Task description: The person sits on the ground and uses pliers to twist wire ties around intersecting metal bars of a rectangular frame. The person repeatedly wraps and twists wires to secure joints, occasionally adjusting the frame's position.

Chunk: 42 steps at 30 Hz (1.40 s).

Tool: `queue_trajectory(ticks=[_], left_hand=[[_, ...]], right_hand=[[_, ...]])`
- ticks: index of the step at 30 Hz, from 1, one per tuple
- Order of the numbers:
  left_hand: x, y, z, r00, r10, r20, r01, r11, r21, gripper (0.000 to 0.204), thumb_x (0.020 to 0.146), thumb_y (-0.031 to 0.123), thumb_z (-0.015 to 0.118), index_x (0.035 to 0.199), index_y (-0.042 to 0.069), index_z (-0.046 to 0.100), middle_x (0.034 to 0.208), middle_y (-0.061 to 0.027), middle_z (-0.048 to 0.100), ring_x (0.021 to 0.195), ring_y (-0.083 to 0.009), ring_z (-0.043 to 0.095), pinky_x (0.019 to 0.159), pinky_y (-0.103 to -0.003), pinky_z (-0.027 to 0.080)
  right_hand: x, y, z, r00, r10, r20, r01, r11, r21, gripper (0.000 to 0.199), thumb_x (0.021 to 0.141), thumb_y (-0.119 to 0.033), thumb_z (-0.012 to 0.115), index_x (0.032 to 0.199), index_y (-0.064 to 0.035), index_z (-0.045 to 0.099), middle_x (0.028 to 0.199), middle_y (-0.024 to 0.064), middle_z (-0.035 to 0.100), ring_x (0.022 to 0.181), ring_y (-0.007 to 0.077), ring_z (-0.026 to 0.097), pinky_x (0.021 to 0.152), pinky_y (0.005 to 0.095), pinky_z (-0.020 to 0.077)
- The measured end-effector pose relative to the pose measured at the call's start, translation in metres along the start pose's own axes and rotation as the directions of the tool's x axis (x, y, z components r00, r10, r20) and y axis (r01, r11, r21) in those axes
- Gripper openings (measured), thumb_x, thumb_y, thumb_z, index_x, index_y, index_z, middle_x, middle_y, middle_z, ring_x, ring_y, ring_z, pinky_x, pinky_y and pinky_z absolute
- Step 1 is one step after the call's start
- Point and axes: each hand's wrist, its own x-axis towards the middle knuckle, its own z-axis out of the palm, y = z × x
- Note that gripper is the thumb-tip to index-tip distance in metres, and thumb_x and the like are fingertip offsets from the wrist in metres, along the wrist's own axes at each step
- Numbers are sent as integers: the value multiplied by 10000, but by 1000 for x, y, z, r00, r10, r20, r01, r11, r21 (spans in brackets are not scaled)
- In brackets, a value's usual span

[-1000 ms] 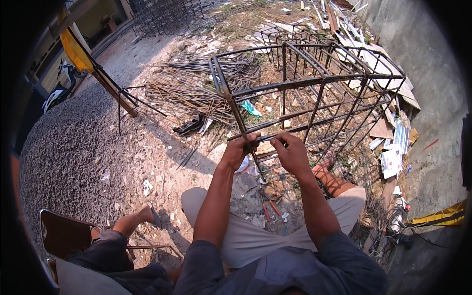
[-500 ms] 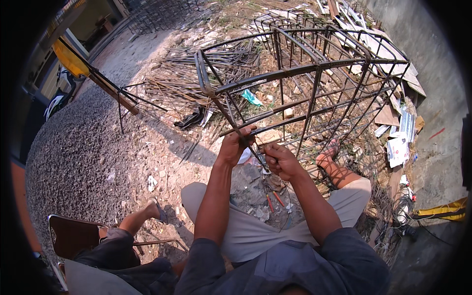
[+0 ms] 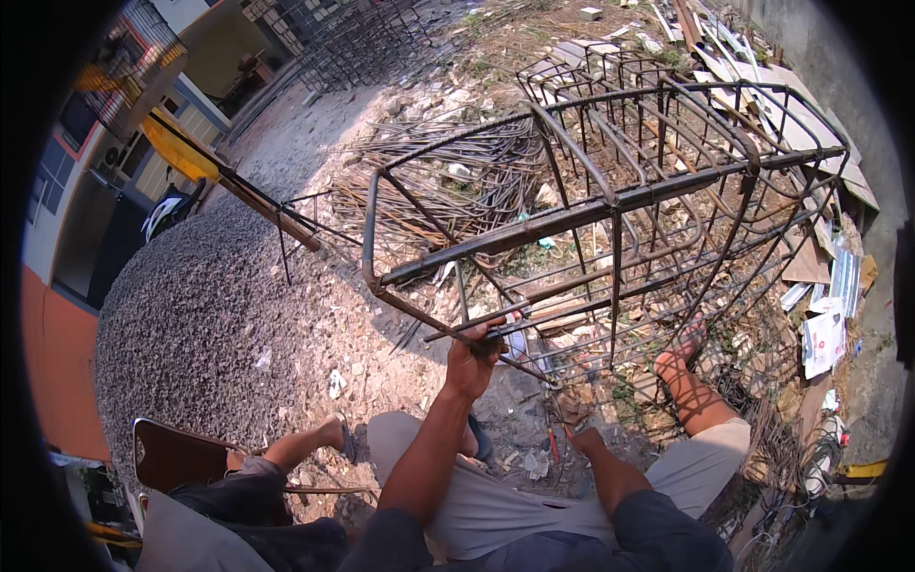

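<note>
A long rusty rebar cage lies tilted in front of me, its near end raised over my knees. My left hand is closed around one of the cage's lower bars at the near corner. My right hand is down by the ground between my legs, apart from the cage and right next to a small red-handled tool. Whether its fingers hold anything cannot be made out. My right foot in a sandal rests under the cage.
Another person sits at the lower left, a leg stretched out beside a brown chair. A gravel heap lies left, loose rebar bundles behind the cage, boards and scrap at the right.
My right hand has let go of the cage and dropped to the ground by the red-handled tool. The left hand keeps its grip, and the cage's near end now sits higher.
</note>
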Motion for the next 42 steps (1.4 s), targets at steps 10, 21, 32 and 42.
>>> queue_trajectory(ticks=[10, 21, 32, 42], left_hand=[[-5, -1, -30, 972, 122, 201, -100, 988, -117, 452, 923, 410, 628, 1153, 26, 689, 1007, -84, 639, 814, -191, 612, 880, -484, 478], [-11, -12, -21, 999, 33, -29, -36, 993, -116, 468, 988, 411, 565, 1177, 0, 682, 854, -75, 697, 693, -191, 590, 811, -419, 484], [-1, -12, 3, 990, 133, -41, -132, 991, 16, 454, 1018, 395, 567, 1127, -23, 704, 741, -30, 596, 579, -112, 525, 617, -294, 502], [-9, -12, -1, 987, 152, -44, -154, 987, -46, 471, 1045, 419, 517, 1148, -5, 692, 789, -30, 611, 662, -113, 522, 596, -254, 417]], right_hand=[[-17, -108, 52, 884, 322, -339, -358, 932, -49, 1070, 754, -464, 819, 1488, 82, 264, 1350, 253, 490, 1239, 417, 525, 1019, 474, 482], [-10, -85, -11, 958, 285, -9, -265, 901, 345, 676, 801, -411, 754, 1258, 32, 526, 986, 209, 647, 887, 303, 674, 714, 478, 529], [-130, -121, -167, 993, -96, -67, 117, 856, 504, 328, 902, -334, 736, 896, -35, 601, 676, 68, 583, 522, 181, 572, 471, 375, 447], [-333, -249, -311, 932, -349, -93, 331, 722, 608, 134, 967, -148, 578, 1010, -36, 520, 933, 133, 705, 682, 182, 674, 564, 321, 489]])
